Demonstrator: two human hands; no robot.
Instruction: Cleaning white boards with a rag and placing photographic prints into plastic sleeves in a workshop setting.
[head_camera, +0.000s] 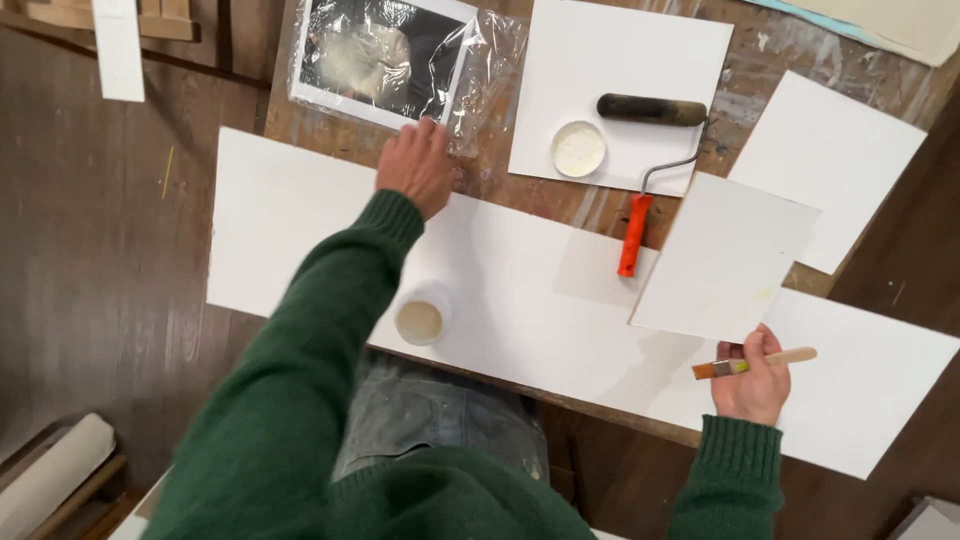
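Observation:
My left hand (418, 163) reaches forward in a green sleeve and rests at the near edge of a clear plastic sleeve (480, 75) holding a dark photo print (375, 55). My right hand (752, 377) grips a white square sheet (722, 255), lifted above the table, together with a flat wooden-handled paintbrush (760, 362). A small open jar of pale paste (420, 320) stands on the large white board (520, 290) near my body.
A black roller with an orange handle (640, 160) lies on a white sheet (620, 70) beside a round white lid (578, 149). Another white sheet (825, 165) lies at the right. The wooden table (590, 205) is paint-stained. Dark floor lies to the left.

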